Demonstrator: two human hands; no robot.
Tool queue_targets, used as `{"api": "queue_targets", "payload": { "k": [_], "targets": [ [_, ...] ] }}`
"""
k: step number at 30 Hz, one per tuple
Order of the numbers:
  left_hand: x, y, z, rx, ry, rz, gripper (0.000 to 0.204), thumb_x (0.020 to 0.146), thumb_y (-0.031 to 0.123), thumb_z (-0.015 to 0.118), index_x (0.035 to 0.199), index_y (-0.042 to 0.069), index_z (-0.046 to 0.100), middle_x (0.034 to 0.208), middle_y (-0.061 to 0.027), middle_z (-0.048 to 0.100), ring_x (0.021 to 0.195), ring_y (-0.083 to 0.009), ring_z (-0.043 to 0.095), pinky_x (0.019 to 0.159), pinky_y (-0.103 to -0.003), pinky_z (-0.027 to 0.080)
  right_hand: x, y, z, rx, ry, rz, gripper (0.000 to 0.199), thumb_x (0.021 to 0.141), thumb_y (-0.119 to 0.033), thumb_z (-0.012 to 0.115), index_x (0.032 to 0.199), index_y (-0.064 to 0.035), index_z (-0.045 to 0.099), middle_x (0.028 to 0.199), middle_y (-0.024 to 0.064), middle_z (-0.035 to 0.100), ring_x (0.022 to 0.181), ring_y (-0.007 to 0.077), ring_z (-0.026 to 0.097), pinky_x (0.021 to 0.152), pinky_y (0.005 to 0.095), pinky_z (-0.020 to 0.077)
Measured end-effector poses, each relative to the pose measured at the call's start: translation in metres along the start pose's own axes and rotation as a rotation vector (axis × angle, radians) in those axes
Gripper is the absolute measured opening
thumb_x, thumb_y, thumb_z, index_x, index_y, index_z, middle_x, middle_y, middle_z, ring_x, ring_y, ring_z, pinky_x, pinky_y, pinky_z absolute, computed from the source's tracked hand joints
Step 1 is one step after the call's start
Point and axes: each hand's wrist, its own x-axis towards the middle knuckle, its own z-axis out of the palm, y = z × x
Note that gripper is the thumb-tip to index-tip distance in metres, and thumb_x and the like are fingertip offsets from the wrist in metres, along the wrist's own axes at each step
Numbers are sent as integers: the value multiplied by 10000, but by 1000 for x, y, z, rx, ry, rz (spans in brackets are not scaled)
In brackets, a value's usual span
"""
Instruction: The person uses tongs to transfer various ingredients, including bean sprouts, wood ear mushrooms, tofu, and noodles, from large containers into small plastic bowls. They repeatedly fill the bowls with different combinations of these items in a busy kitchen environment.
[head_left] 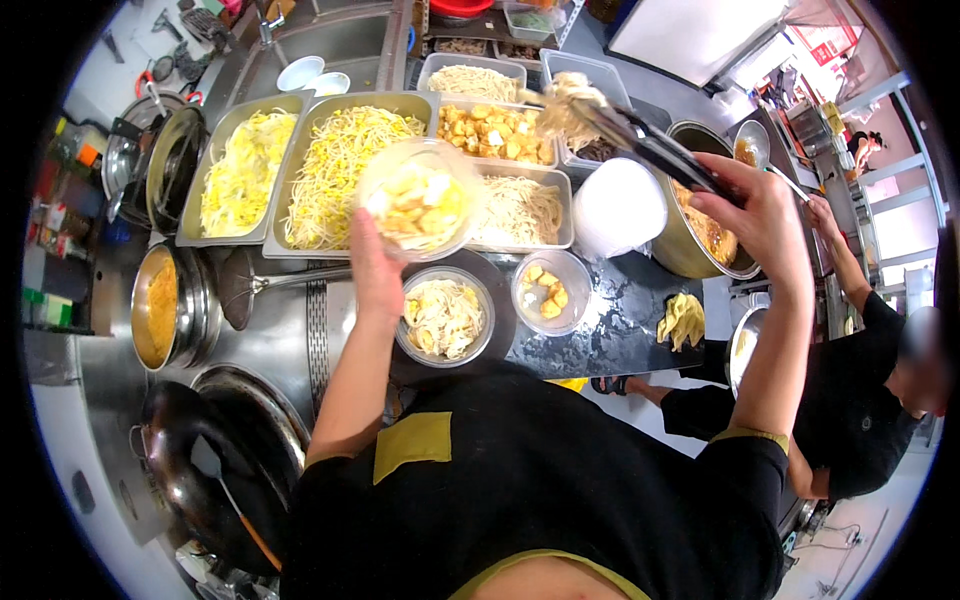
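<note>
While the left hand (375,270) grips a clear plastic bowl (418,208) from below, fingers wrapped on its near wall, the bowl sits lifted above the tray of bean sprouts (335,165) and tilts toward the camera. Bowl holds yellow and white food, blurred, can't tell what kind.

Right hand (765,215) is clenched on dark tongs (640,140), right of the sprout tray and well apart from it. Tong tips are pinched on a clump of pale noodles (565,100), held in the air above the clear containers behind the tray's right end.

Other items, all relative to the sprout tray:
- left, touching: tray of shredded yellow-white vegetable (243,165)
- right, adjacent: tray of fried tofu cubes (495,133), with a noodle tray (520,210) in front of that
- near side, right: round container of noodles (443,317), beside it a smaller container with tofu pieces (550,290)
- near side, left: pot with orange sauce (160,305)
- far right: large metal pot (700,235)

Second person in black (850,400) stands far right of the tray.
</note>
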Motion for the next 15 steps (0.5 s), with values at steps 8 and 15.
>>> {"api": "queue_targets", "payload": {
  "k": [8,15],
  "targets": [
    [5,-4,52,35,-121,-66,740,987,615,341,1453,42,300,1414,-161,457,1276,-278,515,1001,-478,500,-7,-26,-11,194,-95,-26,428,784,-187,773,1139,32,675,824,107,716,705,158,656,665,289,518],
    [-5,-5,53,-67,-219,-124,678,1024,550,290,1463,33,297,1418,-167,467,1276,-261,522,1001,-443,511,14,-38,29,-164,-102,-133,488,724,-288,795,1155,-86,687,957,145,717,863,306,698,785,394,545]
  ]
}}
